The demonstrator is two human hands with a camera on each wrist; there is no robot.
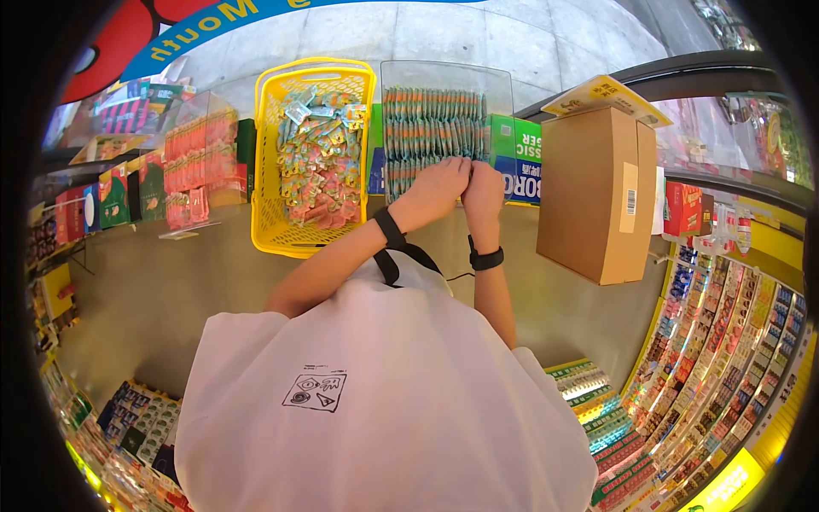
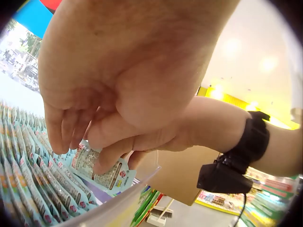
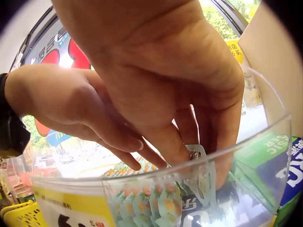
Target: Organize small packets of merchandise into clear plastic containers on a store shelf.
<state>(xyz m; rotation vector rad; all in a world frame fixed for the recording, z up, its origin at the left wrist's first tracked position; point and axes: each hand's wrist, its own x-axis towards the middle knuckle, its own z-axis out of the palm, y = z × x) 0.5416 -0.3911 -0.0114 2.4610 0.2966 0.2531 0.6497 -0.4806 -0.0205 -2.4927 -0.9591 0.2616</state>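
Observation:
Side by side, both hands reach into a clear plastic bin [image 1: 445, 72] holding rows of small green-blue snack packets [image 1: 435, 115]. My right hand [image 1: 485, 189] pinches one packet [image 2: 85, 162] by its upper part, near the bin's right end. In the right wrist view, that packet stands upright behind the clear wall, partly covered by the fingers. My left hand [image 1: 433, 194] is close against the right one, its fingers [image 3: 125, 158] pointing down at the tops of the row. Its palm side fills much of the left wrist view.
Left of the bin, a yellow basket [image 1: 271, 171] holds many small blue, yellow and pink packets. A tall cardboard box [image 1: 580, 188] stands on the right. Green-and-blue printed boxes [image 1: 516, 141] lie around the bin. Stocked shelves [image 1: 708, 341] curve along the right.

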